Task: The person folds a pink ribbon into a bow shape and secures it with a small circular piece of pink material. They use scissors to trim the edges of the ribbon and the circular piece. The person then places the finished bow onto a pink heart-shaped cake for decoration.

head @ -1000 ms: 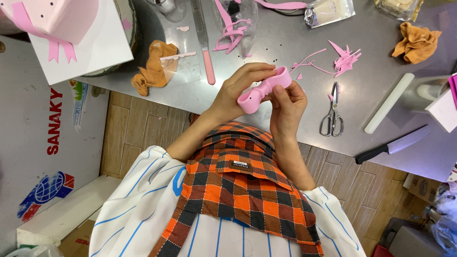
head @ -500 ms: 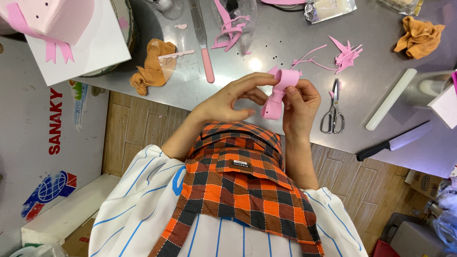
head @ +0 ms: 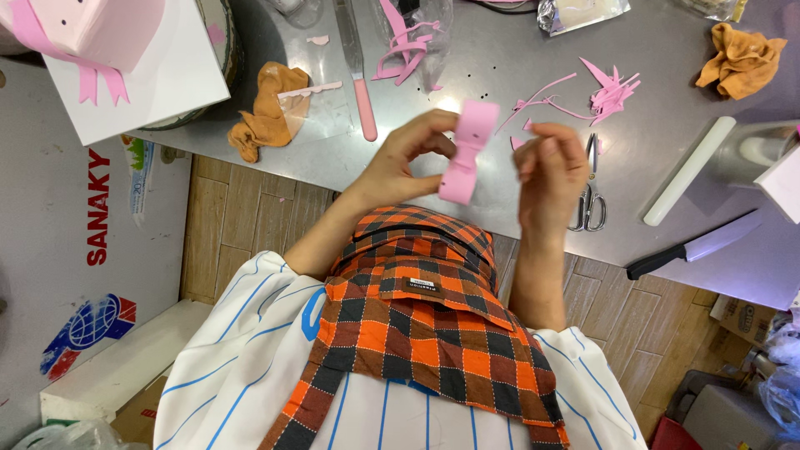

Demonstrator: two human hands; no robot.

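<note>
A pink bow-shaped piece [head: 467,150] of soft material stands upright above the steel table's [head: 500,50] front edge. My left hand [head: 400,162] pinches it at its narrow middle with thumb and fingers. My right hand [head: 550,171] hovers just to the right of the bow with its fingers loosely curled, a small gap between it and the bow. That hand is slightly blurred. An orange checked cap [head: 417,292] hides part of both forearms.
On the table lie scissors [head: 588,196], a black-handled knife [head: 692,246], a white rolling pin [head: 690,171], a pink-handled spatula [head: 360,83], pink scraps [head: 608,87] and two orange cloths [head: 267,112] [head: 742,54]. A white board with a pink ribboned box [head: 125,58] sits far left.
Both hands rose a little with the bow. The bow turned from slanted to upright. My right hand came off it and now sits beside it.
</note>
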